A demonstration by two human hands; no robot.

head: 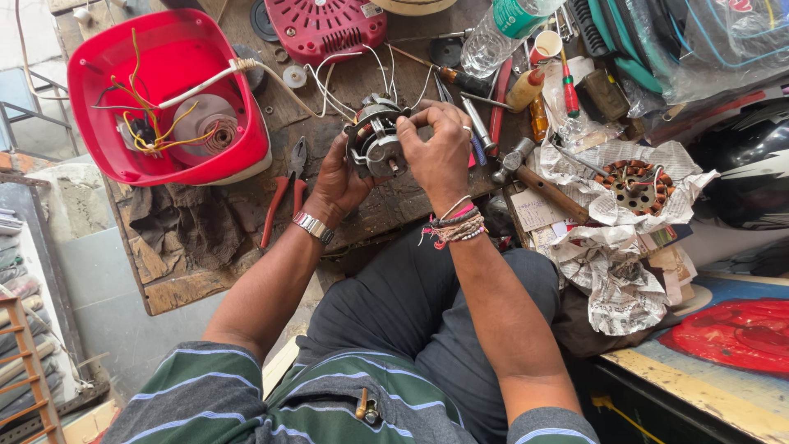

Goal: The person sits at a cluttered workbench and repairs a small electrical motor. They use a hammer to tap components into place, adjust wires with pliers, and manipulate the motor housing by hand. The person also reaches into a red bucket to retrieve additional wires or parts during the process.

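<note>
Over a worn wooden workbench [189,284], the left hand [339,182] cradles a small electric motor [376,141] from below while the right hand [437,150] grips its top, fingers curled over the casing. White wires run from the motor toward a red plastic housing [107,99] with yellow wiring inside. Red-handled pliers [283,197] lie just left of the hands; a hammer [534,177] and a copper-wound stator [633,185] on crumpled newspaper [616,271] lie to the right.
</note>
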